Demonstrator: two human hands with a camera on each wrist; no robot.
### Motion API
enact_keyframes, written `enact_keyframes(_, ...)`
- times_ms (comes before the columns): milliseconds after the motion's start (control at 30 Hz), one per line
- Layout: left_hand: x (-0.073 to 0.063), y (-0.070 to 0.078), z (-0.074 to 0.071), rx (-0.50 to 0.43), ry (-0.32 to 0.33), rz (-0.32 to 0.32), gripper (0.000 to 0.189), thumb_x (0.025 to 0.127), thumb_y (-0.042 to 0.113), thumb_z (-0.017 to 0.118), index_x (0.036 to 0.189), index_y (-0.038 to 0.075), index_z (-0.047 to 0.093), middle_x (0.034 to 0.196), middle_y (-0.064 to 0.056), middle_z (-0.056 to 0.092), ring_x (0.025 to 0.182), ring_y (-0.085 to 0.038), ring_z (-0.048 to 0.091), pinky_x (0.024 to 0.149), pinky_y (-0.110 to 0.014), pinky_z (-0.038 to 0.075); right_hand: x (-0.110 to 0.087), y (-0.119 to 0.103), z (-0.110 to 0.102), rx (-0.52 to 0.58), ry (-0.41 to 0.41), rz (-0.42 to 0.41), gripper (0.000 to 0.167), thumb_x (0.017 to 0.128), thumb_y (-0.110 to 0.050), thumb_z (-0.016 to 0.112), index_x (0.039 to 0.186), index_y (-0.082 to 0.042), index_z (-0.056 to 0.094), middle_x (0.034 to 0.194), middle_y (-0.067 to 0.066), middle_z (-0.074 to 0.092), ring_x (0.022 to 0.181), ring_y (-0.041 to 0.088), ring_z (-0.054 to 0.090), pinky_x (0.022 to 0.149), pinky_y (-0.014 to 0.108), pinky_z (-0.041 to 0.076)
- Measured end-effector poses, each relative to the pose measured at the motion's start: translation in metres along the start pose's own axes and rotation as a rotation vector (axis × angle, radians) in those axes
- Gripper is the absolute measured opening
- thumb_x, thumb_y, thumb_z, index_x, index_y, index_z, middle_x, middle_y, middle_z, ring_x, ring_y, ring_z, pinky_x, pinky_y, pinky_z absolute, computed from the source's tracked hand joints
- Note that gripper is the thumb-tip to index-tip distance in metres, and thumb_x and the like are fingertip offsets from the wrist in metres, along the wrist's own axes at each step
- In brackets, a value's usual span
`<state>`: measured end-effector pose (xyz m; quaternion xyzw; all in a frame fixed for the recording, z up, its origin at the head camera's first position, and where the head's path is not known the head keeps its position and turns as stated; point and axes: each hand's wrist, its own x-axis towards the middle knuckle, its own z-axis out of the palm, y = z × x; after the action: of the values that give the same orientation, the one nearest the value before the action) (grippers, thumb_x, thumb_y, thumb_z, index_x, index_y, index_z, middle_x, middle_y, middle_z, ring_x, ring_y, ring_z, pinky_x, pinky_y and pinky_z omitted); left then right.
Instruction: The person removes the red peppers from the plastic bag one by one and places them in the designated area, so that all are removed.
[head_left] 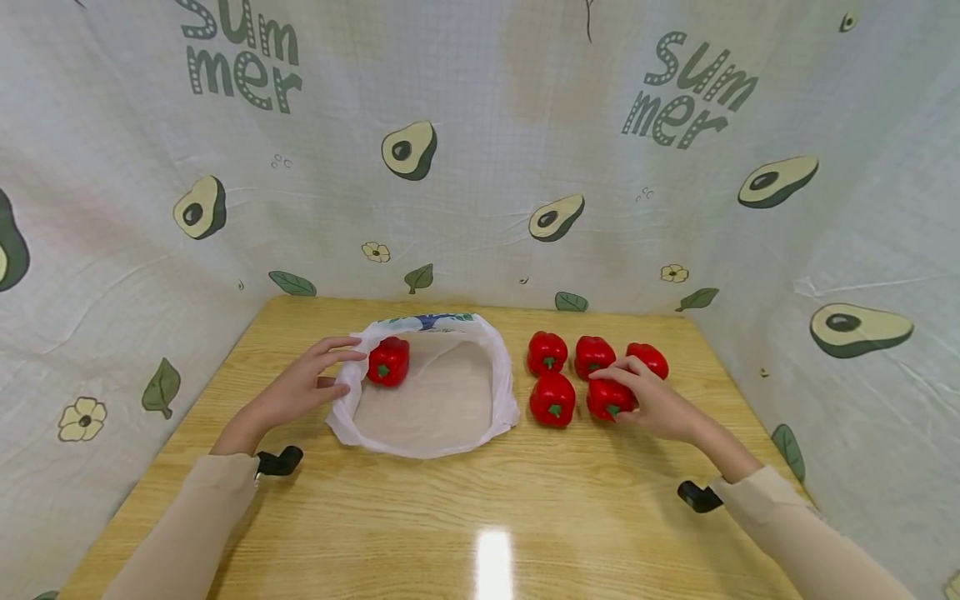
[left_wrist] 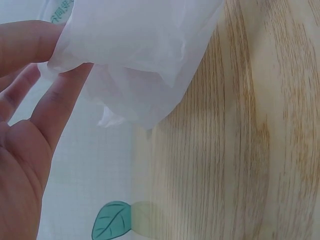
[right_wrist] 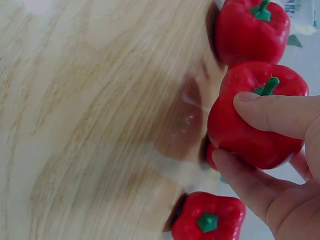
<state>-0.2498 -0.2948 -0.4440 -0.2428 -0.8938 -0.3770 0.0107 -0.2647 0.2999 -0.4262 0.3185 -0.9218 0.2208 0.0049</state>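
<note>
A white plastic bag (head_left: 506, 408) lies with its mouth wide open on the table. My left hand (head_left: 300, 383) pinches the bag's left rim between thumb and fingers; the left wrist view shows the thin film (left_wrist: 145, 50) hanging from them. Inside the bag, by the left wall, is one red bell pepper (head_left: 389, 363) with a green stem. On the right, my right hand (head_left: 656, 402) grips another red bell pepper (right_wrist: 260, 130), thumb near its stem and fingers around the far side. Beside the gripped one sits a red bell pepper (head_left: 552, 402), stem toward me.
Behind the right hand stand three more red bell peppers (head_left: 547, 350) in a row. The wooden table (head_left: 420, 517) reaches to a cloth (head_left: 480, 225) printed with avocados, which hangs at the back and both sides. Black wrist mounts (head_left: 279, 461) sit at both sleeves.
</note>
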Motion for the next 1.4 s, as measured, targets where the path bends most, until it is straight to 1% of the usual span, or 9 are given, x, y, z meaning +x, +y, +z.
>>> enact_keyframes(100,0.0,0.0,0.0,0.004,0.005,0.004,0.055,0.093,-0.005,0.077,0.145,0.008,0.063,0.165,-0.014,0.038,0.145,-0.043,0.043,0.1,-0.053,0.058,-0.001,0.002,0.003,0.015,-0.014,0.017,0.068,0.081,0.01,0.086,0.142,-0.012,0.065,0.13,0.012,0.052,0.117,0.032,0.056,0.09,0.043,0.062)
enact_keyframes(267,-0.001,-0.001,-0.001,0.002,0.008,-0.002,0.055,0.093,-0.005,0.077,0.145,0.009,0.063,0.166,-0.013,0.037,0.145,-0.042,0.044,0.1,-0.053,0.058,-0.002,0.004,0.007,0.037,-0.035,0.04,0.067,0.082,0.01,0.084,0.142,-0.013,0.065,0.132,0.012,0.052,0.12,0.033,0.054,0.092,0.047,0.062)
enact_keyframes(533,-0.002,-0.003,-0.001,-0.007,0.0,-0.022,0.055,0.094,-0.004,0.076,0.146,0.009,0.063,0.166,-0.014,0.037,0.146,-0.043,0.042,0.101,-0.054,0.057,-0.002,0.007,0.012,0.041,-0.047,0.022,0.068,0.083,0.01,0.084,0.144,-0.012,0.063,0.133,0.012,0.052,0.118,0.031,0.056,0.089,0.039,0.062)
enact_keyframes(733,-0.001,-0.002,-0.001,-0.01,-0.001,-0.016,0.054,0.095,-0.003,0.076,0.146,0.009,0.063,0.166,-0.013,0.037,0.147,-0.042,0.042,0.101,-0.053,0.057,-0.003,0.009,0.015,0.037,-0.059,0.019,0.07,0.082,0.007,0.087,0.145,-0.013,0.063,0.133,0.012,0.052,0.121,0.031,0.056,0.093,0.042,0.062)
enact_keyframes(933,-0.001,-0.003,-0.001,-0.022,-0.003,-0.015,0.054,0.094,-0.003,0.077,0.145,0.009,0.063,0.166,-0.013,0.037,0.147,-0.041,0.042,0.1,-0.052,0.058,-0.004,0.01,0.016,0.042,-0.056,0.006,0.07,0.082,0.008,0.086,0.145,-0.013,0.063,0.133,0.011,0.052,0.122,0.031,0.055,0.093,0.041,0.062)
enact_keyframes(1200,-0.001,-0.005,0.0,-0.023,0.001,-0.019,0.054,0.094,-0.004,0.077,0.145,0.009,0.063,0.165,-0.013,0.037,0.146,-0.041,0.043,0.1,-0.052,0.058,-0.005,0.01,0.016,0.038,-0.053,-0.004,0.072,0.08,0.009,0.086,0.145,-0.012,0.063,0.133,0.011,0.053,0.124,0.032,0.055,0.096,0.045,0.061)
enact_keyframes(1267,-0.001,-0.006,0.0,-0.017,0.003,-0.017,0.055,0.094,-0.004,0.077,0.145,0.009,0.063,0.165,-0.013,0.038,0.145,-0.041,0.043,0.1,-0.052,0.058,-0.005,0.009,0.016,0.041,-0.053,-0.005,0.072,0.08,0.01,0.085,0.145,-0.012,0.063,0.133,0.011,0.053,0.124,0.032,0.055,0.094,0.042,0.061)
enact_keyframes(1400,-0.001,-0.007,0.001,-0.015,0.001,-0.016,0.055,0.094,-0.004,0.077,0.146,0.01,0.063,0.166,-0.012,0.037,0.146,-0.041,0.043,0.1,-0.051,0.059,-0.005,0.006,0.013,0.063,-0.064,-0.003,0.074,0.078,0.013,0.083,0.145,-0.011,0.063,0.134,0.013,0.053,0.124,0.034,0.054,0.087,0.033,0.061)
